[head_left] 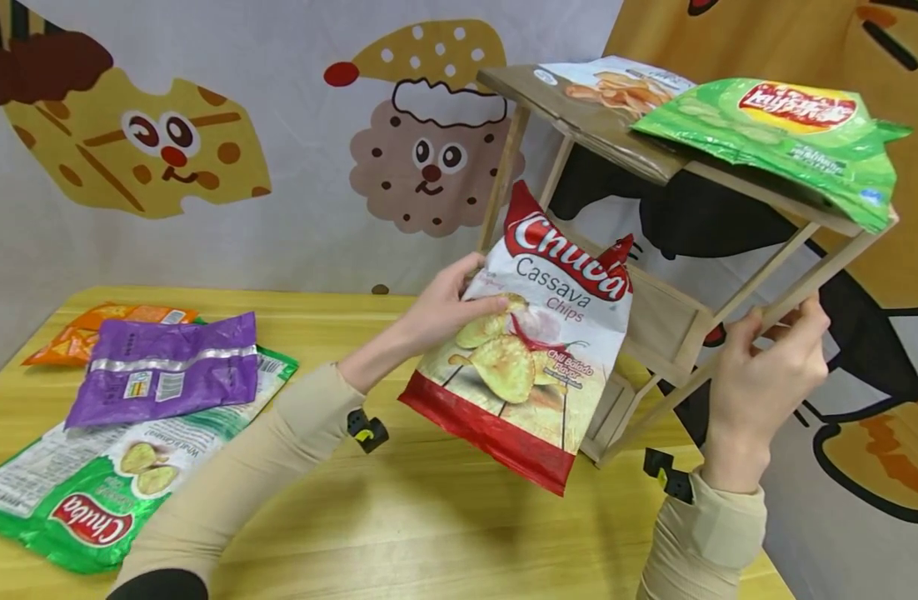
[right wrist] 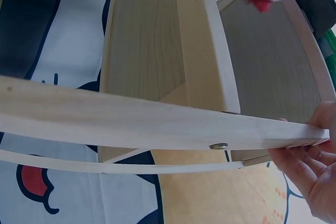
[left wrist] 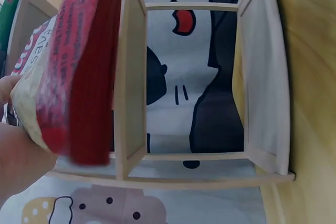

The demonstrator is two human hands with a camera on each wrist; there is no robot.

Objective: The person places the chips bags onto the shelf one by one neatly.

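the red-and-white chips bag (head_left: pixel 534 350) is pinched at its edge by the left hand (head_left: pixel 451 304) before the wooden rack (head_left: pixel 657 321), whose post (right wrist: pixel 131 124) is gripped by the right hand (head_left: pixel 770 375). the rack's top edge is overhung by a green bag (head_left: pixel 774 142); a wide gap is left toward the purple packet (head_left: pixel 167 367).

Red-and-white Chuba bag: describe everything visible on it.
The Chuba bag looks like thin glossy film: red bands at top and bottom, white to cream between, printed with "Cassava Chips", "Chili Balado Flavor", chips and a red chili. Its red top corners stick up. It is held aloft, tilted, front toward the head camera, before the wooden rack. The left hand pinches one side, thumb on the front. Rack contact is unclear.
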